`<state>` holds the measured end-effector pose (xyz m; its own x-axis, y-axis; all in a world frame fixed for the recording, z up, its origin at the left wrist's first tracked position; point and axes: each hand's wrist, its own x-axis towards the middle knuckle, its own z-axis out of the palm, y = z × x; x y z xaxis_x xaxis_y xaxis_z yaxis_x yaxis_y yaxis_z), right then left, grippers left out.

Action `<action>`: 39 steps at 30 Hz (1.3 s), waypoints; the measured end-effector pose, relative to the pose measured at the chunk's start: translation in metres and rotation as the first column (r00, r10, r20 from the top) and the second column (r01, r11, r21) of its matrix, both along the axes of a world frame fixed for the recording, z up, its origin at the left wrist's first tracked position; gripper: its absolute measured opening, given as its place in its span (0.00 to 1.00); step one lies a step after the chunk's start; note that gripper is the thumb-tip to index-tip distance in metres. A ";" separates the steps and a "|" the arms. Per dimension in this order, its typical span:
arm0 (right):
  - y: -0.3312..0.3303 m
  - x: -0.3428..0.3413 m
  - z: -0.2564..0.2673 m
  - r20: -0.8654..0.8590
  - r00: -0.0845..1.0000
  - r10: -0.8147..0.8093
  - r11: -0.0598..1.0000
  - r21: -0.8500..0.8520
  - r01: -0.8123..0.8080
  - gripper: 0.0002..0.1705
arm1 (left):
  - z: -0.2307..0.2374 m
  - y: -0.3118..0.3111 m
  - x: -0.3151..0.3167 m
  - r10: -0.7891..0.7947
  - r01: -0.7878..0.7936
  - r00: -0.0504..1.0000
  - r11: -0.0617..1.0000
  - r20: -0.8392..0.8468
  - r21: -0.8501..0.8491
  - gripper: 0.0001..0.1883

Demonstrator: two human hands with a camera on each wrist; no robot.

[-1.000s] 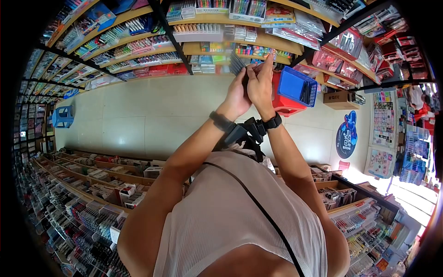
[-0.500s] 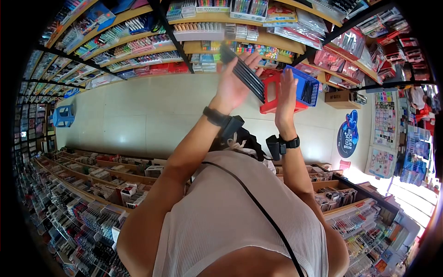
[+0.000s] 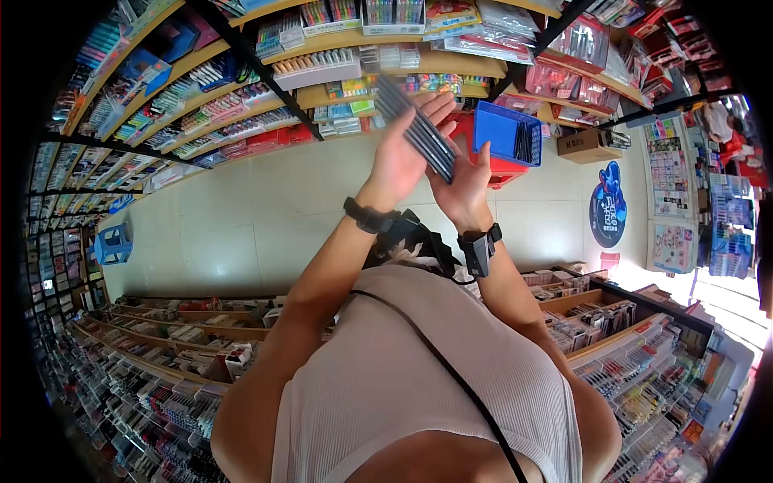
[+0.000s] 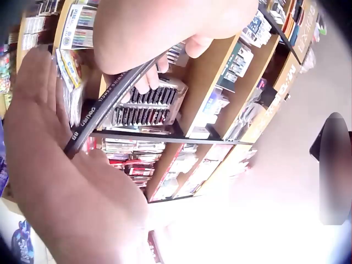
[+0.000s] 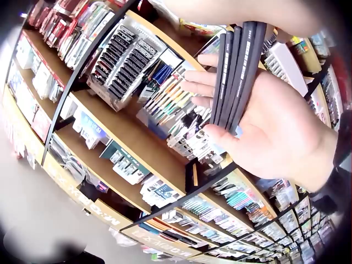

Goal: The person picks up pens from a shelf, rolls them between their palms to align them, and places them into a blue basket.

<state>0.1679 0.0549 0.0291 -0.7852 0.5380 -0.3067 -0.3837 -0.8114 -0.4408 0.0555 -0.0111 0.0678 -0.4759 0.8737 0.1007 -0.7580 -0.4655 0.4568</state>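
Several black pencils (image 3: pixel 423 133) lie side by side in a slanting row across my left hand (image 3: pixel 394 165), its thumb over them and its other fingers stretched out behind. One pencil (image 4: pixel 102 110) carries the markings "deli" and "8B" in the left wrist view. My right hand (image 3: pixel 460 189) has its palm turned up and its fingers loose, right at the lower ends of the row. In the right wrist view the pencils (image 5: pixel 236 77) run flat along the left palm (image 5: pixel 286 126), ends nearly level.
Beyond my hands a blue basket (image 3: pixel 493 133) with dark pencils inside sits on a red stool (image 3: pixel 507 171). A cardboard box (image 3: pixel 584 146) stands to its right. Stocked shelves (image 3: pixel 338 68) line the far side, more shelves run behind me, and a blue stool (image 3: pixel 113 244) is at left.
My hands parted from being pressed together, which brought the row of pencils into view across the left hand. The right hand has since moved back left to the pencils' lower ends.
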 end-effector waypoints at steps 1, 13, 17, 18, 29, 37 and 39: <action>-0.002 -0.001 0.004 0.022 1.000 -0.012 0.999 -0.034 0.013 0.57 | 0.000 -0.001 0.002 -0.011 0.010 0.999 1.000 -0.032 -0.008 0.26; -0.005 -0.003 0.014 -0.029 0.999 -0.025 0.990 -0.143 0.021 0.56 | 0.002 -0.002 0.018 -0.008 -0.002 0.980 0.999 -0.201 -0.047 0.25; -0.002 -0.002 0.010 -0.048 0.999 -0.003 0.985 -0.174 -0.005 0.53 | 0.003 0.000 0.020 -0.009 -0.001 0.975 0.999 -0.220 -0.043 0.24; -0.001 -0.002 0.011 -0.049 0.999 -0.005 0.985 -0.173 -0.004 0.53 | 0.004 0.001 0.020 -0.003 -0.004 0.973 0.999 -0.231 -0.034 0.24; 0.000 0.007 0.007 -0.459 0.883 0.100 0.946 -0.231 -0.227 0.41 | 0.029 -0.006 0.027 -0.004 -0.025 0.909 0.998 -0.417 -0.064 0.29; 0.000 0.008 0.007 -0.463 0.879 0.119 0.945 -0.218 -0.243 0.43 | 0.028 -0.006 0.015 -0.041 0.088 0.942 0.988 -0.332 0.127 0.35; -0.003 0.009 0.011 -0.466 0.879 0.107 0.942 -0.237 -0.240 0.45 | 0.030 -0.007 0.016 -0.062 0.094 0.969 0.988 -0.240 0.121 0.32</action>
